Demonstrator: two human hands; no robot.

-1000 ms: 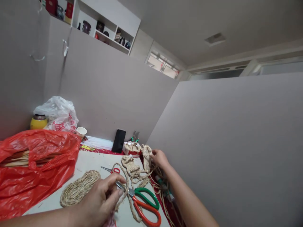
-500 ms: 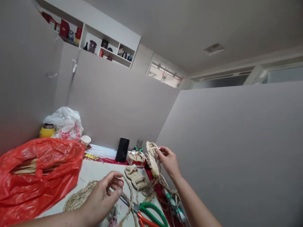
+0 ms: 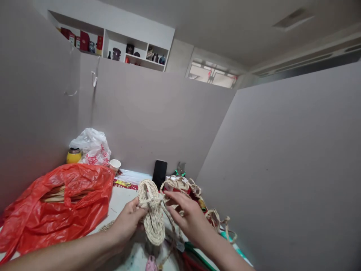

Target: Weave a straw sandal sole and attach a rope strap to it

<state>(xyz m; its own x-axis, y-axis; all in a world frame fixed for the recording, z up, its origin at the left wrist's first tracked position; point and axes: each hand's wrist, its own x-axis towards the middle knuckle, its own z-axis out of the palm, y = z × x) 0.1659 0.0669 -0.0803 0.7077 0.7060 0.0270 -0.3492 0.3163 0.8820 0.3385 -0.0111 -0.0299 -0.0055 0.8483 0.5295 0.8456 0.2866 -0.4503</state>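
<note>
My left hand (image 3: pixel 128 222) grips the edge of a pale straw sandal (image 3: pixel 152 212), its thumb on top. The sandal is a long oval of braided straw, with a cord crossing its upper half, tilted up above the table. My right hand (image 3: pixel 187 210) is just right of it, fingers apart and curved, near loose plaited cords (image 3: pixel 170 222). Whether its fingertips touch a cord is hard to tell. Below it, partly hidden under the forearm, lie scissors with a green handle (image 3: pixel 197 254). A coiled straw piece (image 3: pixel 107 226) is mostly hidden behind my left forearm.
A red plastic bag (image 3: pixel 84 214) with straw strips fills the left side. Behind it stand a yellow jar (image 3: pixel 73 155), a white plastic bag (image 3: pixel 94 145) and a paper cup (image 3: pixel 115 165). A black phone (image 3: pixel 160 172) leans on the grey partition (image 3: pixel 158 113). More cord (image 3: pixel 217 218) lies right.
My left hand, empty before, now holds the sandal. My right hand has let go of a woven straw piece at the back and come down and nearer. The camera view has shifted.
</note>
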